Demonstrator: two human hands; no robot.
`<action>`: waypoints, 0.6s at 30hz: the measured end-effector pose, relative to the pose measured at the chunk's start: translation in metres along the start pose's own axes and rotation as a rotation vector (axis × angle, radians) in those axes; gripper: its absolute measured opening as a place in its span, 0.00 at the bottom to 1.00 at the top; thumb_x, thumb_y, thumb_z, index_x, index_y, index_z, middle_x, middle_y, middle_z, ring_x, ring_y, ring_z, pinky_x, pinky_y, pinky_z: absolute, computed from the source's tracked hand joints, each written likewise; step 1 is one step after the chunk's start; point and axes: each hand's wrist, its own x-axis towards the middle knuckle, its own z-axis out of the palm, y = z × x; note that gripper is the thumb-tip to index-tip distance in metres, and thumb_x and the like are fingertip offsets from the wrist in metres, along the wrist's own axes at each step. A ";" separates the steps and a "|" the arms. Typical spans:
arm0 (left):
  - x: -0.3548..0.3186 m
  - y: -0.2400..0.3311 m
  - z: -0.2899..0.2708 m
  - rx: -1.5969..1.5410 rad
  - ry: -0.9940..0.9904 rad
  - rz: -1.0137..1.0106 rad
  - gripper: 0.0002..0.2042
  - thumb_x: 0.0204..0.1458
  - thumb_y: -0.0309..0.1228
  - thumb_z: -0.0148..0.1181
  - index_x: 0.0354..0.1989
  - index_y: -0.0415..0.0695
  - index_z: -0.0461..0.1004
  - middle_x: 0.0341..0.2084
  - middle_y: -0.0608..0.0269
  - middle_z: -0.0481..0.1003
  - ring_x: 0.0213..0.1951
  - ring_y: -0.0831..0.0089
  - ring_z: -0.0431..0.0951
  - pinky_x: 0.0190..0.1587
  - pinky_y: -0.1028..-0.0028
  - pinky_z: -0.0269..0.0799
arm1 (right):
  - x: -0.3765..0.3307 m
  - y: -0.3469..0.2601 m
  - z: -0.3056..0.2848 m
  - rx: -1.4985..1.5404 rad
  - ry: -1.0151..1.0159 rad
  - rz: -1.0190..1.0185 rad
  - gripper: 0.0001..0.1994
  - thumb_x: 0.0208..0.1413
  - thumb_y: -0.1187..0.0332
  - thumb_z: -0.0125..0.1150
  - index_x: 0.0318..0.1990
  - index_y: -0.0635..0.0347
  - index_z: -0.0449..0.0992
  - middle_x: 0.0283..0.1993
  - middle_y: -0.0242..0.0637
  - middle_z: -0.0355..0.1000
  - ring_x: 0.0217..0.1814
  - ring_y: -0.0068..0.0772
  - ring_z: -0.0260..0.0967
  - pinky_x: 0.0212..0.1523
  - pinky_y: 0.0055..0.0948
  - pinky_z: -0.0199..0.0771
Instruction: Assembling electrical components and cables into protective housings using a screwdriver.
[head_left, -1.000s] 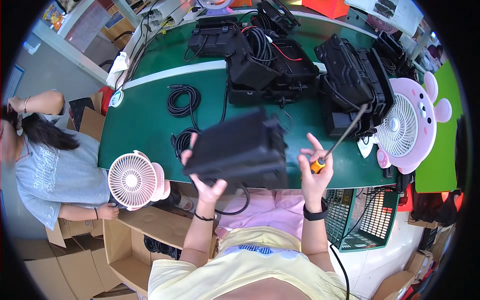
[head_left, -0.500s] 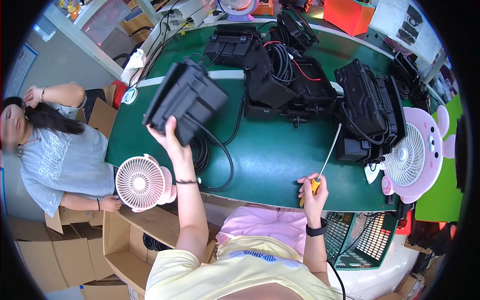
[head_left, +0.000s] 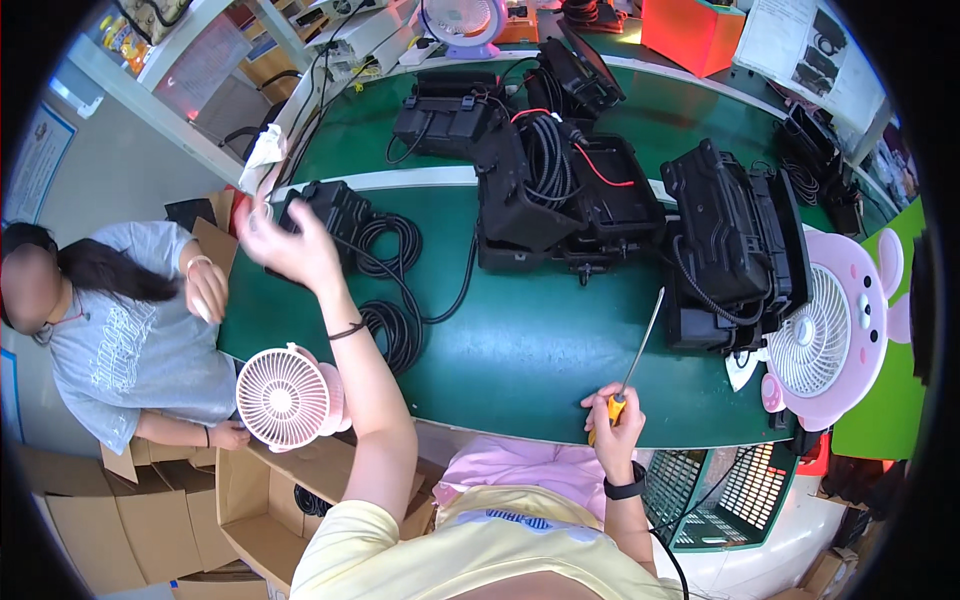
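Observation:
My left hand (head_left: 292, 248) is raised over the table's left end, fingers spread and holding nothing. Just behind it stands a black box (head_left: 342, 214), partly covered by the hand. Black cable (head_left: 397, 243) runs from this box and lies in two coils on the green table. A screwdriver (head_left: 646, 338) with a yellow handle is gripped in my right hand (head_left: 618, 425), above the table's front edge. Its long metal shaft points up and away, the tip close to an upright black case (head_left: 715, 245) on the right.
An opened black case (head_left: 520, 205) holding coiled cable and a red wire sits mid-table. A small pink fan (head_left: 283, 398) stands front left; a larger rabbit-shaped fan (head_left: 835, 320) is at the right. A co-worker (head_left: 130, 320) is at the left. Cardboard boxes (head_left: 250, 500) and green crates (head_left: 715, 500) lie below.
The black box that my left hand held up now sits at the table's far left, let go. That hand has moved left and opened. The screwdriver stays in my right hand.

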 end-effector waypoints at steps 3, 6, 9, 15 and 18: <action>0.011 0.035 0.054 -0.444 -0.523 -0.164 0.14 0.57 0.30 0.58 0.50 0.41 0.77 0.49 0.51 0.78 0.52 0.59 0.78 0.57 0.66 0.69 | 0.000 0.001 -0.002 0.005 -0.024 -0.025 0.03 0.62 0.78 0.56 0.40 0.62 0.70 0.29 0.37 0.78 0.20 0.17 0.68 0.21 0.18 0.68; -0.001 0.025 0.124 -0.174 -0.689 0.208 0.21 0.52 0.32 0.63 0.55 0.44 0.73 0.53 0.52 0.74 0.56 0.52 0.73 0.59 0.61 0.69 | 0.001 -0.006 0.001 0.000 -0.042 -0.006 0.03 0.61 0.78 0.57 0.41 0.62 0.70 0.29 0.37 0.78 0.21 0.17 0.69 0.22 0.18 0.69; -0.011 0.029 0.172 -0.014 -0.892 0.334 0.40 0.44 0.31 0.71 0.69 0.53 0.59 0.68 0.58 0.59 0.70 0.51 0.56 0.66 0.47 0.59 | 0.000 -0.005 0.000 -0.010 -0.048 0.018 0.03 0.61 0.78 0.58 0.40 0.63 0.71 0.29 0.36 0.78 0.22 0.16 0.70 0.23 0.18 0.71; 0.007 0.032 0.216 0.188 -1.249 0.561 0.66 0.16 0.25 0.81 0.73 0.61 0.50 0.66 0.61 0.60 0.63 0.50 0.62 0.67 0.52 0.62 | 0.002 -0.011 0.002 -0.085 -0.082 -0.004 0.04 0.59 0.78 0.59 0.40 0.63 0.72 0.30 0.37 0.79 0.22 0.18 0.71 0.23 0.19 0.72; 0.004 0.035 0.217 0.211 -1.154 0.662 0.55 0.13 0.29 0.81 0.63 0.58 0.65 0.56 0.63 0.69 0.57 0.53 0.67 0.60 0.54 0.66 | 0.001 -0.011 0.004 -0.077 -0.036 0.017 0.04 0.59 0.78 0.59 0.41 0.63 0.72 0.30 0.37 0.79 0.22 0.18 0.71 0.23 0.19 0.72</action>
